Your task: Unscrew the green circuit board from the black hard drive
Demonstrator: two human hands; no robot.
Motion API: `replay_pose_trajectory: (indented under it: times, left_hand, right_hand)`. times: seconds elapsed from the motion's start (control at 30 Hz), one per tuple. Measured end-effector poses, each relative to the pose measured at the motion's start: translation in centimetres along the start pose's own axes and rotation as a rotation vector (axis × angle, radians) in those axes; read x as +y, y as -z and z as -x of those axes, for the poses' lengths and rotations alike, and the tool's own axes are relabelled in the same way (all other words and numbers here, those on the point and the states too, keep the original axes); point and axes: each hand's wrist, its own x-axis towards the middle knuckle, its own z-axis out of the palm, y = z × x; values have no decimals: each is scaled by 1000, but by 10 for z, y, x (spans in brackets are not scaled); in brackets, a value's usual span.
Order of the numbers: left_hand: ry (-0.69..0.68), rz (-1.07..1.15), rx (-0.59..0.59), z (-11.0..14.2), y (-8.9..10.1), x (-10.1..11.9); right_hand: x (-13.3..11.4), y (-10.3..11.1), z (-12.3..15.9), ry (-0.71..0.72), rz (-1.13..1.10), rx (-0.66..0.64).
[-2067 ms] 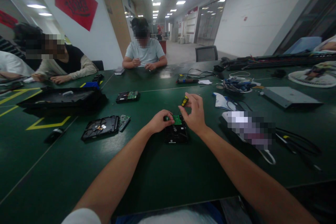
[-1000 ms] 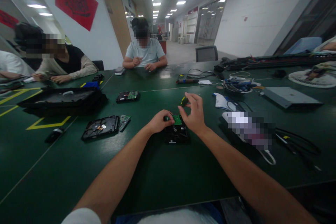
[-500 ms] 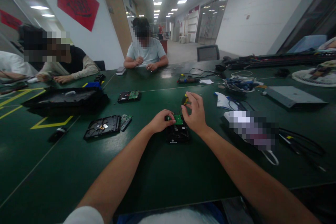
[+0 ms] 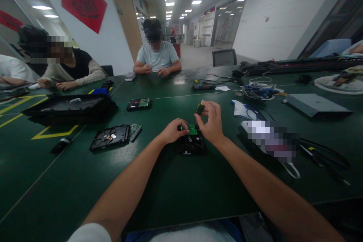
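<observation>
**Screwdriver (image 4: 200, 108) handle turned slightly in R hand (image 4: 212, 123) vs. prev. frame; hands & drive hardly shifted**

R hand is clamped on the handle, thumb one side, fingers the other, just above & beyond the far R part of the hard drive (image 4: 191, 146). Shaft & tip too dim to tell, so can't say if they touch anything. L hand (image 4: 173, 131) is at the far L corner of the drive, thumb & forefinger close tog. over the edge of the green circuit board (image 4: 193, 129); can't tell if they pinch anything. Drive lies flat on the green tabletop (image 4: 176, 189), board at its far end, btwn the hands.

To the L: open drive (image 4: 109, 137) w/ loose board (image 4: 136, 132) just beside it; smaller drive (image 4: 138, 104) farther back; big black tray (image 4: 68, 106) beyond; small black item (image 4: 61, 145) nr. it.

To the R: blue-&-white packet (image 4: 242, 109), pixelated white-edged item (image 4: 268, 141), black cable (image 4: 326, 151), grey metal box (image 4: 316, 104), cable bundle (image 4: 259, 90). Red-&-blue tool (image 4: 202, 87) farther back, nr. centre.

Person in light tee (image 4: 157, 57) sits opp.; another person (image 4: 75, 66) back L, hands on tabletop.
</observation>
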Motion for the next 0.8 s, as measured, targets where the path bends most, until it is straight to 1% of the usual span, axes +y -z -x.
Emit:
replay_pose_trajectory:
  times: [0.17, 0.37, 0.53, 0.7, 0.8]
  left_hand:
    - [-9, -2, 4, -1, 0, -2]
    - [-11, -4, -2, -1, -1, -3]
    - [-15, -7, 2, -1, -1, -4]
    - [-33, 0, 1, -2, -1, -5]
    - [-52, 0, 0, -2, -1, -6]
  right_hand:
    - [-2, 1, 0, 34, -1, -18]
    - [-2, 1, 0, -9, 50, -25]
    - [-3, 2, 0, -4, 45, -44]
    - [-2, 2, 1, -51, 50, -48]
    - [0, 1, 1, -42, 29, -51]
